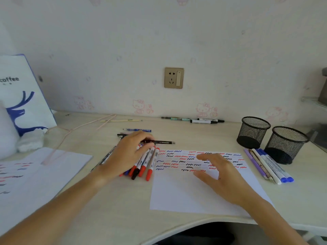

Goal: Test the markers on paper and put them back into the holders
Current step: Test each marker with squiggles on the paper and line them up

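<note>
Black pen [157, 142] is pinched by the left hand [127, 154] above the marker pile [143, 165]; the right hand [223, 175] hovers, fingers loosely spread, over the scribbled paper [177, 191].

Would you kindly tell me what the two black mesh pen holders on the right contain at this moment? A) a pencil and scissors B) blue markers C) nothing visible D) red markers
C: both mesh pen holders show no pens inside or above the rim, while the blue markers lie on the desk beside them.
</note>
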